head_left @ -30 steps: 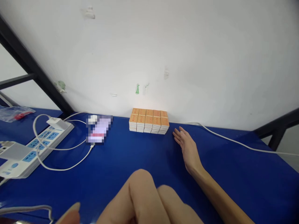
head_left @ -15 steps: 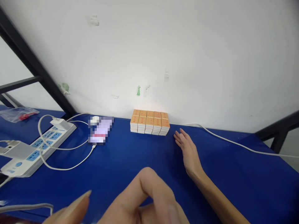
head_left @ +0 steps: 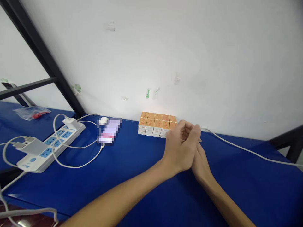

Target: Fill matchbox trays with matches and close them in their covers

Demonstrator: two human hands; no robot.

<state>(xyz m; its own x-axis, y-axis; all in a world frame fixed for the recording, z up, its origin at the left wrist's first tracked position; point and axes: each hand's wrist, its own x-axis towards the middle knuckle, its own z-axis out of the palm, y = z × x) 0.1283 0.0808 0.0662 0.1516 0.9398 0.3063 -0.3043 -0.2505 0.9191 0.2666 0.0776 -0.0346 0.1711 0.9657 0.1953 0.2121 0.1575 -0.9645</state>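
Observation:
Small boxes with orange tops and white sides form a neat stacked block [head_left: 157,121] on the blue table, against the wall. My left hand [head_left: 181,146] is over the block's right end and hides part of it. Its fingers are curled; whatever they may hold is hidden. Just to the right, my right hand [head_left: 200,160] meets or overlaps my left hand, its fingers mostly covered by it.
On the left lie a white power strip [head_left: 53,143] with plugged-in chargers, looping white cables and a blurred phone [head_left: 110,130]. A plastic bag [head_left: 30,113] sits farther left. One white cable [head_left: 236,146] runs along the right. Black metal bars [head_left: 47,60] frame the sides.
My left hand has moved from the near foreground up and forward to my right hand, beside the boxes. The whole view has shifted slightly.

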